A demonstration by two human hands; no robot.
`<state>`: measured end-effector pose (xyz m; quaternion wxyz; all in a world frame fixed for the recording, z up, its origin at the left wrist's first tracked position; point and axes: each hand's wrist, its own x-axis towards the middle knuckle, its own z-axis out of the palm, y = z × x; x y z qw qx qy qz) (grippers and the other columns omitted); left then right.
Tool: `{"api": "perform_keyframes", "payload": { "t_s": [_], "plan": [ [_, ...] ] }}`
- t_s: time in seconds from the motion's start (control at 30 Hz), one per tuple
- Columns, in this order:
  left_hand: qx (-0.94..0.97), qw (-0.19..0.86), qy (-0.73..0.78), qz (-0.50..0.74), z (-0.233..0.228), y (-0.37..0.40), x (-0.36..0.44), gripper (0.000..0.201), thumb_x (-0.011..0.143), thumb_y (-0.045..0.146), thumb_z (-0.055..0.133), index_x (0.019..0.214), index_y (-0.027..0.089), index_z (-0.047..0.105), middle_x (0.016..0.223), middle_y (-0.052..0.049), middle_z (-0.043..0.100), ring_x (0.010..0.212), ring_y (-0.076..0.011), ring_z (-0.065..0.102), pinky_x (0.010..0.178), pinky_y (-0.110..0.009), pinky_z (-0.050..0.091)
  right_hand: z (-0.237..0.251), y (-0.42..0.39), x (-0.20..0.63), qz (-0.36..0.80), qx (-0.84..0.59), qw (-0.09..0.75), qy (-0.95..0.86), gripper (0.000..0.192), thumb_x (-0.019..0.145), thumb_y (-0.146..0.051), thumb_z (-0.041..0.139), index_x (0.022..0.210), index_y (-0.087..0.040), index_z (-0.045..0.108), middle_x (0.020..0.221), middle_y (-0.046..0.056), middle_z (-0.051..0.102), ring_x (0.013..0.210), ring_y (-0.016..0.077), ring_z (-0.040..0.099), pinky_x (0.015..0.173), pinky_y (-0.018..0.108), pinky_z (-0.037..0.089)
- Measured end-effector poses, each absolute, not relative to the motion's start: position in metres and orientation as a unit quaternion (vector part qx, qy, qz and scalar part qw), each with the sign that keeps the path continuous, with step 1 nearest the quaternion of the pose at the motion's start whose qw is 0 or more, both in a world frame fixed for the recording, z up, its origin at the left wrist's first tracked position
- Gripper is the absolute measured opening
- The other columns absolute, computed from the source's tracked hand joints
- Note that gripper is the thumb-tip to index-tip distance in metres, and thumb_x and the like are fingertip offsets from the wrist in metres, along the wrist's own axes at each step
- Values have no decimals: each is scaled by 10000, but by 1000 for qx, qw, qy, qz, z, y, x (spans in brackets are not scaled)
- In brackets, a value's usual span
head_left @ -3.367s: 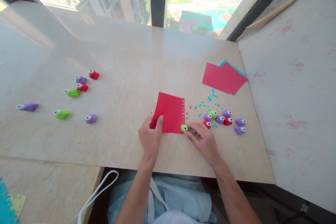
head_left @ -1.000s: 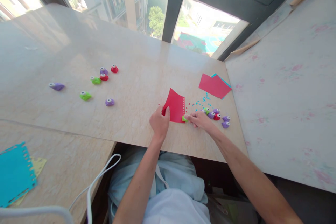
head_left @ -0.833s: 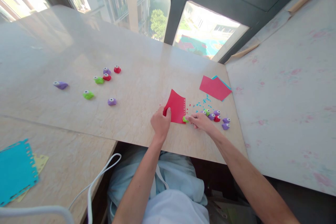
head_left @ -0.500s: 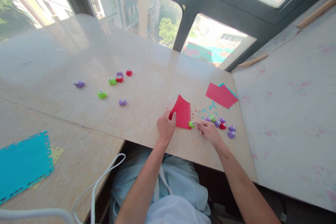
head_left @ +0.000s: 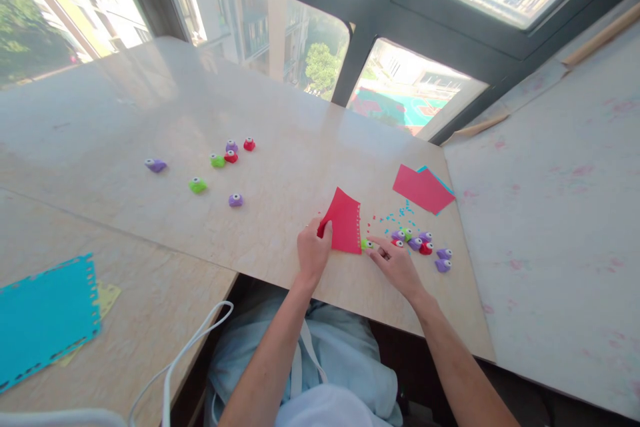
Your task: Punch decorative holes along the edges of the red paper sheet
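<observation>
The left hand pinches a red sheet by its unpunched left edge, the safer hold: it looks light, bendy, probably weakest along the holes. At its lower right, the right hand grips a green punch, likely hard plastic. Other punches crowd alongside; red paper lies beyond.

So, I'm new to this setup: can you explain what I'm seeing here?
There's no machine: these are a person's bare hands, and every picture comes from one camera worn on the head, looking forward and down. The left hand holds a red sheet with small holes along its right edge. The right hand has finger and thumb at a green punch there; how firmly is unclear. Around them on the table lie other small punches, paper bits and spare sheets.
</observation>
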<state>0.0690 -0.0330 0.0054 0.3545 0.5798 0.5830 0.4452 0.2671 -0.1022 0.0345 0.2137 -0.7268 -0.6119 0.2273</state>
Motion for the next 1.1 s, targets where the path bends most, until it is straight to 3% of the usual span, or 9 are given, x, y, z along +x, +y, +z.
{"api": "perform_keyframes", "payload": {
  "t_s": [0.2, 0.43, 0.7, 1.1],
  "plan": [
    [576, 360, 579, 452, 6, -33, 69, 202, 895, 289, 563, 1008, 177, 688, 927, -88, 745, 787, -186, 682, 709, -289, 501, 38, -104, 278, 168, -750, 209, -605, 517, 872, -568, 495, 1073, -154, 730, 591, 13, 613, 561, 178, 571, 600, 289, 436],
    [581, 357, 590, 432, 7, -33, 69, 203, 892, 295, 560, 988, 168, 686, 895, -83, 739, 753, -181, 663, 686, -280, 480, 35, -105, 290, 132, -784, 221, -566, 621, 867, -634, 447, 1102, -130, 724, 557, 12, 589, 536, 182, 553, 573, 291, 408],
    [587, 352, 593, 423, 8, -33, 69, 204, 895, 319, 551, 955, 174, 681, 864, -69, 732, 725, -174, 647, 653, -268, 459, 26, -102, 297, 93, -807, 236, -533, 599, 871, -611, 462, 1115, -133, 727, 555, 16, 594, 522, 176, 531, 568, 291, 384],
    [590, 351, 589, 427, 9, -35, 69, 206, 897, 309, 544, 972, 176, 682, 872, -67, 735, 742, -174, 660, 682, -279, 487, 32, -121, 269, 140, -777, 323, -521, 558, 875, -511, 522, 1251, -114, 631, 527, -44, 483, 484, 154, 476, 528, 283, 433]
  ]
}}
